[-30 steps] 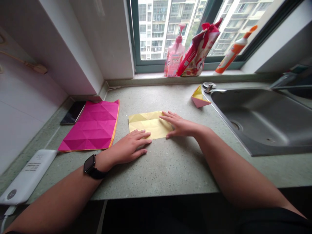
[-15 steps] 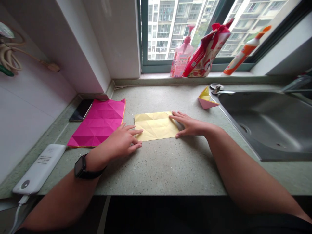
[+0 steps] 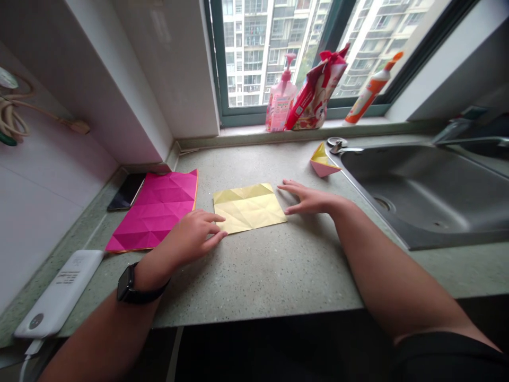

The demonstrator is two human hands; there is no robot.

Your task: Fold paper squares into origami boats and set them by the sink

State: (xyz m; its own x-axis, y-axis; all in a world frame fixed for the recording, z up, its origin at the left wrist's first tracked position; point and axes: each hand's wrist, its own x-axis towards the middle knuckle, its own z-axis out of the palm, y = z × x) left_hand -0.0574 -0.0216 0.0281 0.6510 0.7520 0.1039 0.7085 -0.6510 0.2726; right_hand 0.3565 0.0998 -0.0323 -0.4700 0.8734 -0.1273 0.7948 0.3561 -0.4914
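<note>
Daylight is coming through a window point(image 3: 302, 114) above a speckled green countertop point(image 3: 254, 276), and three things are standing on the sill: one pink pump bottle point(image 3: 281, 98), one red bag point(image 3: 316, 95) and one orange-capped tube point(image 3: 368, 93). One steel sink point(image 3: 421, 196) is sitting in the counter's right end, its basin showing a drain hole point(image 3: 382, 203), and one small metal piece point(image 3: 338, 142) is lying at its back left corner.

Two folded paper sheets are lying flat mid-counter. The yellow sheet point(image 3: 248, 208) is sitting near the front-to-back middle, creased and lying between the hands. The magenta sheet point(image 3: 153, 212) is lying to its left, with one phone point(image 3: 126, 192) tucked against its back left edge. One paper boat point(image 3: 324, 162), pink and yellow, is resting near the sink's left rim, and one white power bank point(image 3: 59, 294) is lying along the left front edge.

Both hands are open, gripping nothing. The left hand point(image 3: 191, 239), with a black watch point(image 3: 127, 284) on its wrist, is reaching over the magenta sheet's corner, its fingers point(image 3: 222, 236) at the yellow sheet's left edge. The right hand point(image 3: 310, 200) is spreading just beside the yellow sheet's right edge, though its fingertips point(image 3: 280, 185) may or may not be touching the paper.
</note>
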